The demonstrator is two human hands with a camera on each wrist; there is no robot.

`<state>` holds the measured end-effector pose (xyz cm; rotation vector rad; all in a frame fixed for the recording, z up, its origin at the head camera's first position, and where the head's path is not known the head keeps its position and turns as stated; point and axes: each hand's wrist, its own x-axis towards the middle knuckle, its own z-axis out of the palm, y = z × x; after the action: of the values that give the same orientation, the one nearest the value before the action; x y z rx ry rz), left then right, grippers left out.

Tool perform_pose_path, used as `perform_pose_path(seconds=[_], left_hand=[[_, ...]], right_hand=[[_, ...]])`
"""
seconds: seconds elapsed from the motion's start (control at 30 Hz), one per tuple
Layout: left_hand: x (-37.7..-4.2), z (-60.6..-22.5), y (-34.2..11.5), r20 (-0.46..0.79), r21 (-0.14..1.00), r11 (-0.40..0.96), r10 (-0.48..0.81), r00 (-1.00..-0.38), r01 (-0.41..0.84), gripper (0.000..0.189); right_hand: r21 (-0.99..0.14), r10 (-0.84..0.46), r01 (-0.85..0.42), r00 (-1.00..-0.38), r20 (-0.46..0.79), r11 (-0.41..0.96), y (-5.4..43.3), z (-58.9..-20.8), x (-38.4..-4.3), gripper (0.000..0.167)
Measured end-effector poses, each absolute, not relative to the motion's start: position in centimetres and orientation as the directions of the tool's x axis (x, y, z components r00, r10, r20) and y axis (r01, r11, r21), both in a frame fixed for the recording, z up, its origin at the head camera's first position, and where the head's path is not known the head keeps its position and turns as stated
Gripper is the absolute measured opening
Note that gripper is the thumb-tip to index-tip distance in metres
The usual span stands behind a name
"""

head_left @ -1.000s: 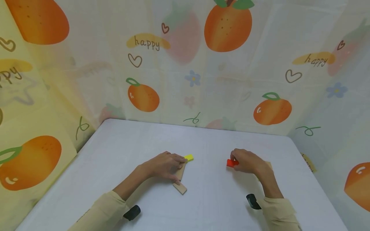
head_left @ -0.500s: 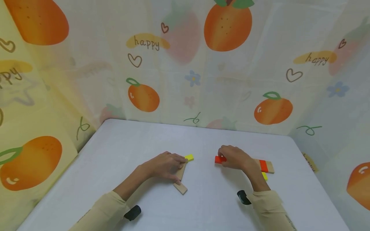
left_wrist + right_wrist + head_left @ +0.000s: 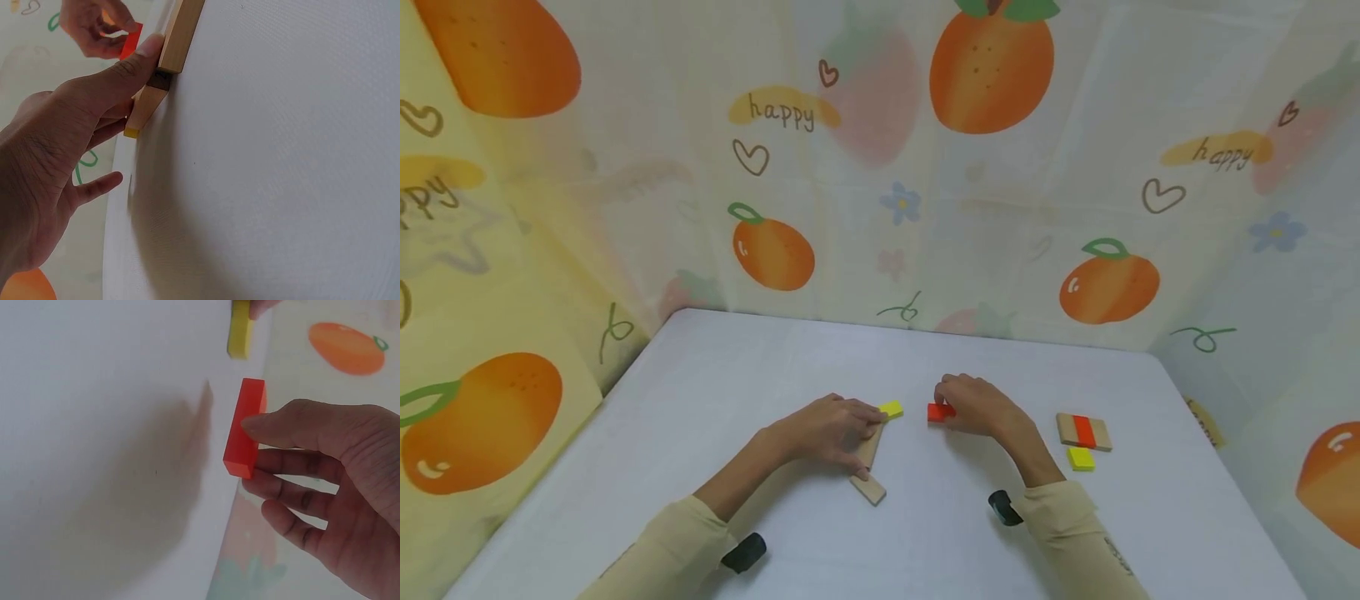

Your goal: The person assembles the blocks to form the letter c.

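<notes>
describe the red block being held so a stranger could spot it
On the white table, find the right hand, near the middle. It pinches a small red rectangular block. Unlike the other red block, flanked by wooden blocks at the table's right, this one touches no other block.

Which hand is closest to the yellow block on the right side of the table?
The right hand. It's left of that yellow block and a bit farther back, holding a red block. The left hand is much farther left, touching wooden blocks.
</notes>
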<state>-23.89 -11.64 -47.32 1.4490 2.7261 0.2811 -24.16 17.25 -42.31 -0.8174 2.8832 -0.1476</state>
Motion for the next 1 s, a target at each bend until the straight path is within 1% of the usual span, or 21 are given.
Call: perform_pose_path(seconds=[0.27,0.47,0.57,0.67,0.8,1.0], left_hand=[[-23.6,-47.0,-11.4,0.029,0.196,0.55,0.824,-0.566,0.812,0.063],[-23.8,-47.0,-11.3,0.034,0.175,0.564,0.816,-0.577,0.807,0.066],[-23.8,-47.0,-11.3,0.028,0.185,0.565,0.814,-0.58,0.804,0.067],[-23.8,-47.0,-11.4,0.023,0.193,0.565,0.815,-0.579,0.803,0.066],[-23.8,-47.0,-11.5,0.031,0.196,0.559,0.817,-0.575,0.805,0.066],[-23.7,-47.0,-11.5,0.037,0.194,0.554,0.821,-0.57,0.81,0.064]], right_hand=[[-0.158,-0.524,-0.505,-0.843,-0.119,0.848,15.5,-43.1,-24.9,0.025],[-0.115,-0.529,-0.52,-0.845,-0.078,0.847,14.7,-43.7,-25.5,0.02],[-0.086,-0.532,-0.527,-0.844,-0.063,0.846,14.5,-44.0,-25.6,0.019],[-0.083,-0.542,-0.538,-0.839,-0.047,0.839,14.2,-44.2,-25.7,0.019],[-0.1,-0.543,-0.537,-0.839,-0.042,0.837,14.1,-44.4,-25.8,0.021],[-0.091,-0.546,-0.541,-0.836,-0.048,0.836,14.0,-44.5,-25.8,0.025]])
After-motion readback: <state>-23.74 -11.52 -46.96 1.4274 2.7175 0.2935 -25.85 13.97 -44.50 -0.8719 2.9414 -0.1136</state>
